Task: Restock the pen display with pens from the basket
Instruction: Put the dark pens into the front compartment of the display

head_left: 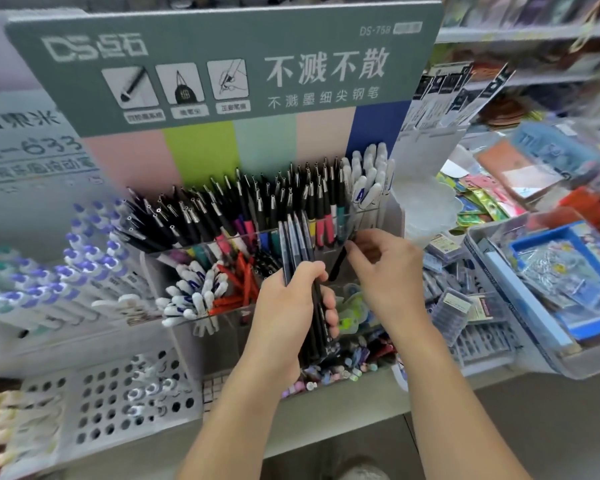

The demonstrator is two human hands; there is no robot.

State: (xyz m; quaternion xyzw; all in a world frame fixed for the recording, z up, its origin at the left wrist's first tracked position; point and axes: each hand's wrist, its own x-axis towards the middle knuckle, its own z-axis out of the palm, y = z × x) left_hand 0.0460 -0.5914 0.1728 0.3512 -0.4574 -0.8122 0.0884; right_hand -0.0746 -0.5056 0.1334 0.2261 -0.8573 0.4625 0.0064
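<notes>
Forearms reach up; both hands work over the pen display [388, 216].

Left hand [291, 306] wraps its grip around a bundle of dark pens [305, 258], long axis near upright, tips fanning upward above the grip. Right hand [385, 268] pinches one dark pen [338, 263] just right of the bundle, beside the back row. Restocking looks partway: most compartments full, the bundle still unplaced.
</notes>
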